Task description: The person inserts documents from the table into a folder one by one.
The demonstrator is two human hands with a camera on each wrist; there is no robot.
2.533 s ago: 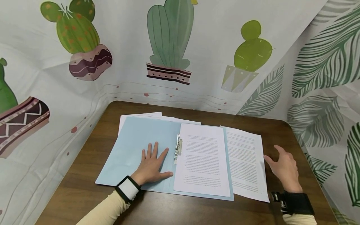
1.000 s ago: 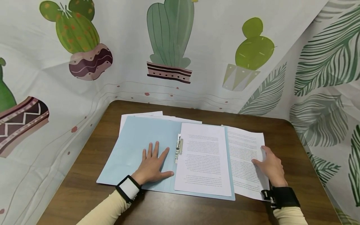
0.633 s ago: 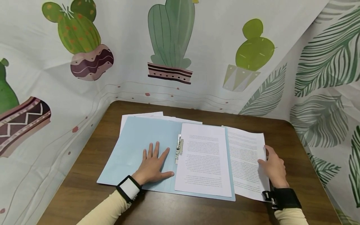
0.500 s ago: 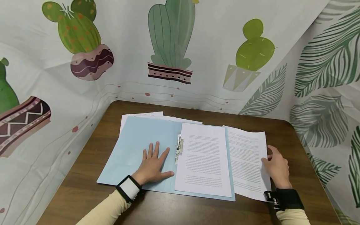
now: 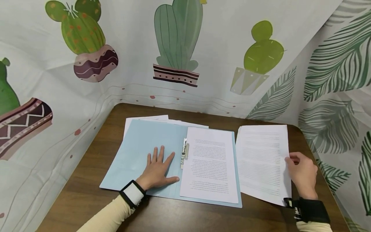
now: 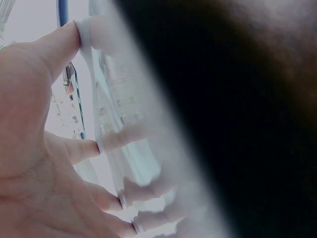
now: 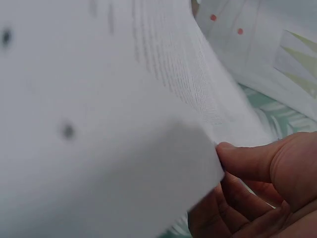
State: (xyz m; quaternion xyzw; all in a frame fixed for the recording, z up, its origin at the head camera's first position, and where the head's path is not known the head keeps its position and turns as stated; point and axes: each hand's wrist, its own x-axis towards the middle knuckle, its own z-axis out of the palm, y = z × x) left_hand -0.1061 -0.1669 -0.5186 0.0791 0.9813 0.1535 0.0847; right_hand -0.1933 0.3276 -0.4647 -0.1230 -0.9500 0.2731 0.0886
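A light blue folder (image 5: 130,154) lies spread on the wooden table, a metal clip (image 5: 184,153) along its inner fold. Printed paper (image 5: 210,167) rests on its right half. My left hand (image 5: 156,172) is flat on the left cover with fingers spread; the left wrist view shows its palm side (image 6: 34,158) and fingertips touching the surface. To the right of the folder, my right hand (image 5: 302,174) pinches the right edge of some printed sheets (image 5: 261,161), which look partly lifted. In the right wrist view the thumb (image 7: 247,159) presses on the paper edge; two dark round spots, perhaps punched holes, show on the paper.
More white sheets (image 5: 146,118) stick out from behind the folder's far edge. A cloth printed with cacti and leaves (image 5: 214,96) hangs close behind the table (image 5: 200,217) and along its right side.
My right hand came in from the right, took the edge of the printed sheets, and drew them rightward, out from under the folder's right edge. My left hand has stayed put.
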